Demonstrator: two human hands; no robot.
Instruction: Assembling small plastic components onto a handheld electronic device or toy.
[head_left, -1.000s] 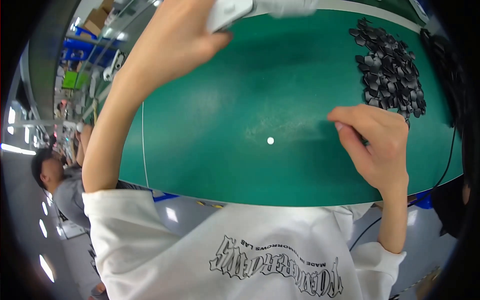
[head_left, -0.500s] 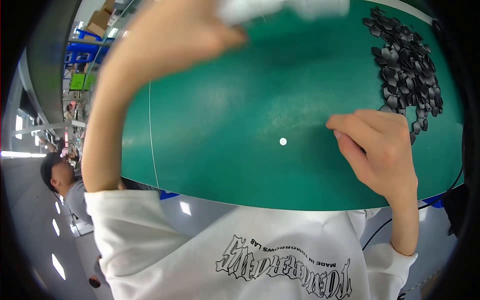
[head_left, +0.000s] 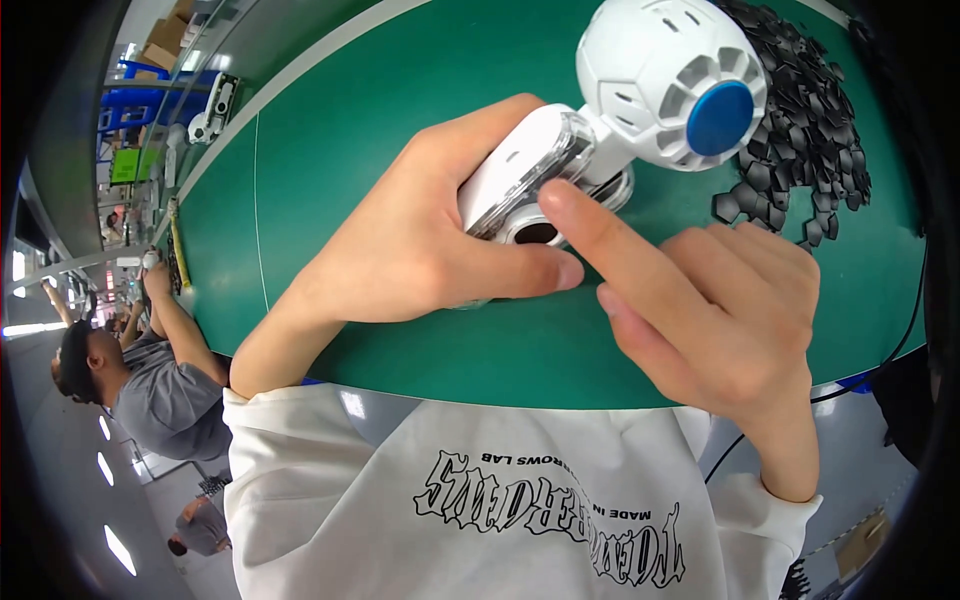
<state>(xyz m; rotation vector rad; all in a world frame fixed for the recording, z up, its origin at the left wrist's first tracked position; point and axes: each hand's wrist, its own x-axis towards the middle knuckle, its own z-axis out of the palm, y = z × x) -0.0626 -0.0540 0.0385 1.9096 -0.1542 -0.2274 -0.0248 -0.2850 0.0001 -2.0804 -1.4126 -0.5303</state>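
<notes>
While the left hand [head_left: 420,250] clamps the white handheld fan [head_left: 610,120] above the green counter [head_left: 380,130], the right hand [head_left: 720,310], holding nothing visible, should press its forefinger squarely into the handle's dark round opening [head_left: 537,233]. Any small part beneath that fingertip is hidden; black pieces [head_left: 800,130] lie nearby.

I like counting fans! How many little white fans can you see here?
1. The white handheld fan with a blue centre cap is in the left hand, over the green table. The right hand touches it; none seem hidden.
</notes>
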